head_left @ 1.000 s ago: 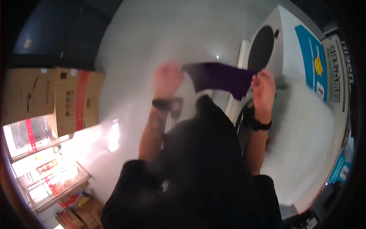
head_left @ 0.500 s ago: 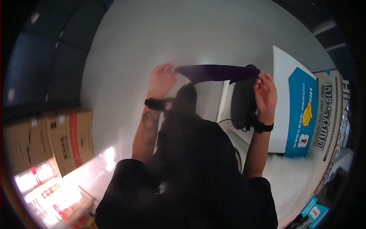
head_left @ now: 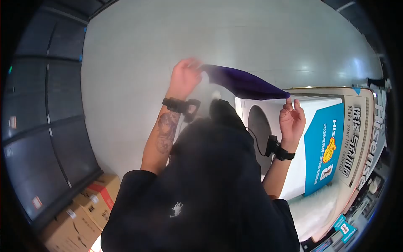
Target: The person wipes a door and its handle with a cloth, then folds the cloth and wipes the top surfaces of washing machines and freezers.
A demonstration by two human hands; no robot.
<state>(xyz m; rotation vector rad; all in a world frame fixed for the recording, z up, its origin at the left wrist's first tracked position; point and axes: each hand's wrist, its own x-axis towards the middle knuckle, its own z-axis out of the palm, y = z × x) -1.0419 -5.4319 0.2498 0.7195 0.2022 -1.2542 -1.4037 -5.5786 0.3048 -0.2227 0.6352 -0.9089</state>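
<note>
A dark purple cloth (head_left: 247, 84) is stretched in the air between my two hands, above the grey floor. My left hand (head_left: 187, 76) pinches its left end; the fingertips are smeared by motion. At the cloth's lower right end, my right hand (head_left: 292, 119) grips the corner between its fingertips, with the other fingers partly curled. Each wrist wears a black band with a small device. Below the right end of the cloth stands a white appliance (head_left: 289, 176) with a round dark door and a blue printed panel (head_left: 326, 147).
Dark cabinets (head_left: 46, 101) line the left side, with cardboard boxes (head_left: 84, 210) at their lower end. A printed display board (head_left: 350, 138) stands at the right beside white fluffy material (head_left: 315, 214). Grey floor (head_left: 218, 33) stretches ahead.
The view has turned, bringing more cabinets into sight at left. The cloth now slopes down to the right; my right hand is lower than my left. Both hands keep hold of it.
</note>
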